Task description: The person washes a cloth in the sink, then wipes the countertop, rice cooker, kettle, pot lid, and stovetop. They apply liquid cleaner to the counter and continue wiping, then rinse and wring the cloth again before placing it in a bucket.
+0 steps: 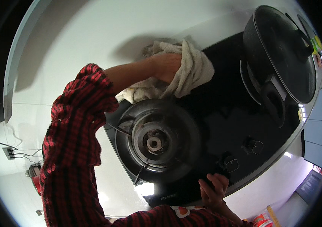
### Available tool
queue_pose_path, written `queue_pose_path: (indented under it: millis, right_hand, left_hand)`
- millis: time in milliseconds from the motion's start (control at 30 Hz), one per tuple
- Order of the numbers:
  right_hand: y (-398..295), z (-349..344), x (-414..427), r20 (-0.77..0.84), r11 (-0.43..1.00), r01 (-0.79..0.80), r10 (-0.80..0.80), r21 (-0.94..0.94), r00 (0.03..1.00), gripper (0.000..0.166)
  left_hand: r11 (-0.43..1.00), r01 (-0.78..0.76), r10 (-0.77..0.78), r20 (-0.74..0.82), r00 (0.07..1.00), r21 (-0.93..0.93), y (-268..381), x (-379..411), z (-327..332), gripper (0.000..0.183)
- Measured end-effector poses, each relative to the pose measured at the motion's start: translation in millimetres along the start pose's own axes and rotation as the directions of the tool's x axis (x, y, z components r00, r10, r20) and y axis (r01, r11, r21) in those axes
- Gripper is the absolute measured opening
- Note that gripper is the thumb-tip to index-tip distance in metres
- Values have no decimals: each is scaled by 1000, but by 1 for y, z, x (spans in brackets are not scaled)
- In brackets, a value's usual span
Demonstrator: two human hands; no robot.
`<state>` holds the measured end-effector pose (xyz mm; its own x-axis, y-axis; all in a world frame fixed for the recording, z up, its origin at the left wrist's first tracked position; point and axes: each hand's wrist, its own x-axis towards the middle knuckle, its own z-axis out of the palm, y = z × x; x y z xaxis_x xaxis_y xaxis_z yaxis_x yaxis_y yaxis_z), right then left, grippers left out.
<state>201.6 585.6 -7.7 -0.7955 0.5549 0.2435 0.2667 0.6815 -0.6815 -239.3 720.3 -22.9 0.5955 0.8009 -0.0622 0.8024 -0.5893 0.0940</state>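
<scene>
My left hand (168, 66) reaches over the back of a black glass gas hob (220, 119) and grips a crumpled light grey cloth (198, 71), whose folds hide the fingers. Below the cloth lies the round burner (154, 144), its thin pan supports showing at the left and lower edges. My right hand (214, 188) hovers by the hob's front edge, near two control knobs (232, 165), with fingers apart and slightly bent and nothing seen in it. Red-and-black striped sleeves cover the arms.
A dark lidded pan (263, 56) stands on the hob's right side, its handle (273, 99) pointing toward the front. A white wall is behind the hob. At the left are a socket (8, 153) with cables and a red-and-black object (35, 177).
</scene>
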Motion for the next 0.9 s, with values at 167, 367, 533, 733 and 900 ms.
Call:
queue_pose_path:
  millis: [167, 367, 533, 733, 900]
  right_hand:
    - [-1, 0, 10, -2, 999, -35, 35, 10, 999, 22]
    - [8, -3, -2, -39, 998, -65, 64, -7, 997, 21]
    - [16, 2, -4, -60, 995, -87, 90, 50, 994, 16]
    - [13, -6, -8, -24, 996, -91, 91, 24, 996, 12]
    - [21, -10, -6, -137, 994, 93, -85, 59, 987, 28]
  left_hand:
    - [935, 284, -274, 77, 959, -212, -13, 55, -18, 36]
    - [988, 48, -42, 47, 998, -147, 12, 63, 2, 34]
    - [926, -256, 306, 156, 939, -276, 63, 77, 33, 30]
    - [729, -681, 650, 379, 659, -66, 101, 105, -2, 27]
    - [904, -400, 421, 152, 894, -149, 72, 99, 18, 40]
